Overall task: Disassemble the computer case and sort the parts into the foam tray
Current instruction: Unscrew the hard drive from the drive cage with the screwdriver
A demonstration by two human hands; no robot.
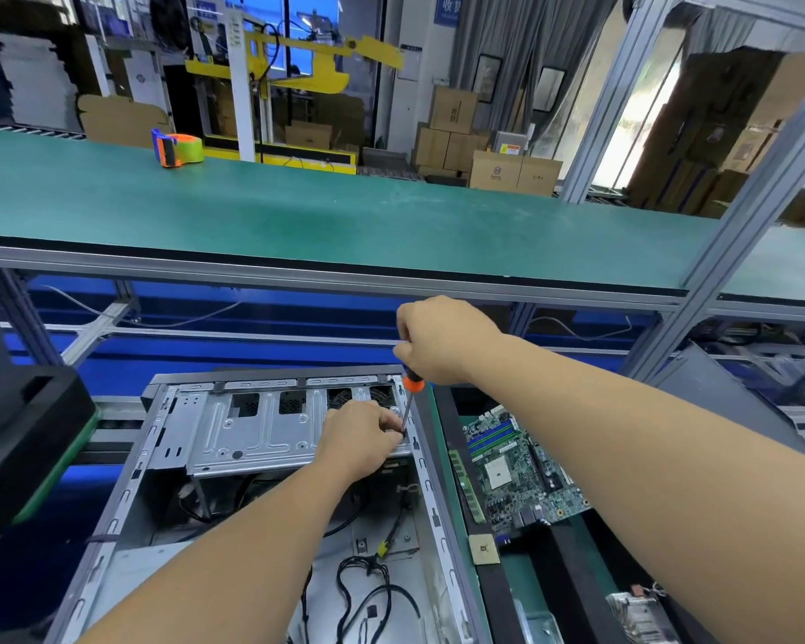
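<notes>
Open computer case (270, 481) lies on its side at bottom centre, side panel off, interior facing up. Silver drive cage (261, 429) spans the upper part of the case; loose black cables (368, 592) lie on the case floor below it. Right hand (442, 341) is clamped round the handle of an orange-collared screwdriver (409, 402), shaft pointing almost straight down to the right end of the cage beside the case's right rail. Left hand (363, 439) rests on the cage, fingers curled together at the screwdriver tip; it hides the tip and the screw, so cannot tell what, if anything, the fingers pinch. Left forearm crosses the case interior and blocks part of it.

Green motherboard (521, 471) lies just right of the case on a black foam tray (461, 411), a RAM stick (465, 485) along its left edge and a small square chip (483, 548) below that. A finned metal part (637, 611) sits at bottom right, partly cut off. Black unit (24, 429) stands left of the case. Green desk (345, 216) runs across above, carrying an orange-green tape dispenser (177, 148). Cardboard boxes (484, 151) stacked behind
</notes>
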